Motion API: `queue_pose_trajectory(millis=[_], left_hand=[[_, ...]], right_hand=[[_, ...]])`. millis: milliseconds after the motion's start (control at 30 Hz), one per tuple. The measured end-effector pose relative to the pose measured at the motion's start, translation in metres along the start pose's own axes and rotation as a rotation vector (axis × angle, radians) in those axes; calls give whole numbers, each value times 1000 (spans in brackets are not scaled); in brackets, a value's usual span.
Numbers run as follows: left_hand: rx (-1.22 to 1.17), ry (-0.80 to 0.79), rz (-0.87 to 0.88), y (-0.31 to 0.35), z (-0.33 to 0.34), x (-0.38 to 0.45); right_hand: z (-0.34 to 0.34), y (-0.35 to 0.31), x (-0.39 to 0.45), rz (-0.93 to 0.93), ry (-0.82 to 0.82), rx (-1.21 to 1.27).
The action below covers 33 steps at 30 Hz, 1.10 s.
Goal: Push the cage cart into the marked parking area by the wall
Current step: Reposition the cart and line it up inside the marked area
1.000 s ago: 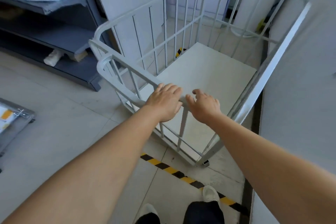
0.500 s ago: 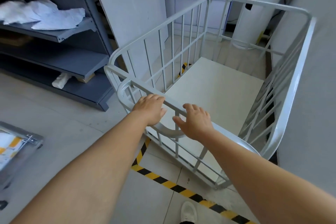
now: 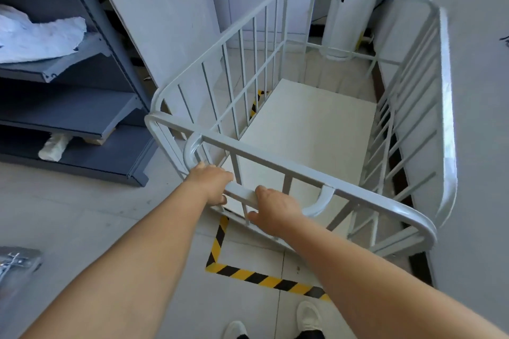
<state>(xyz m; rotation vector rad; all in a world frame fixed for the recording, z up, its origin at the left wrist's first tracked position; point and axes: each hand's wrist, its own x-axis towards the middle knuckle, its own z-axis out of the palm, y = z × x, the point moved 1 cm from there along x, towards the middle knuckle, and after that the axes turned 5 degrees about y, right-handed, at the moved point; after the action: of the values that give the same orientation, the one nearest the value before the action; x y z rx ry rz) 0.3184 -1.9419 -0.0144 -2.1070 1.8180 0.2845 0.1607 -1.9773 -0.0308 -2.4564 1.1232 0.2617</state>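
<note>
The cage cart (image 3: 316, 129) hides its own wheels and part of the floor tape (image 3: 264, 279) (yellow-black).

Both hands, left hand (image 3: 210, 184) and right hand (image 3: 271, 210), have dropped from the top rail onto the cage cart's (image 3: 316, 129) handle bar (image 3: 242, 194); the striped tape (image 3: 264, 278) corner now shows.

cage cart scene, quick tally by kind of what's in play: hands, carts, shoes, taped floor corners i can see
hands: 2, left and right, both on the handle bar
cage cart: 1
white shoes: 2, left and right
yellow-black tape corners: 1
total: 6
</note>
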Motion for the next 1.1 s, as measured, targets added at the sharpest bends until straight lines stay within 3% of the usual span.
queue_pose_trajectory(millis=[200, 633, 1100], left_hand=[[-14, 121, 40, -13, 9, 8], [47, 108, 89, 7, 19, 5], [25, 56, 142, 104, 23, -42]], right_hand=[[11, -18, 11, 229, 145, 8], [11, 3, -12, 134, 165, -75], [21, 68, -98, 109, 132, -103]])
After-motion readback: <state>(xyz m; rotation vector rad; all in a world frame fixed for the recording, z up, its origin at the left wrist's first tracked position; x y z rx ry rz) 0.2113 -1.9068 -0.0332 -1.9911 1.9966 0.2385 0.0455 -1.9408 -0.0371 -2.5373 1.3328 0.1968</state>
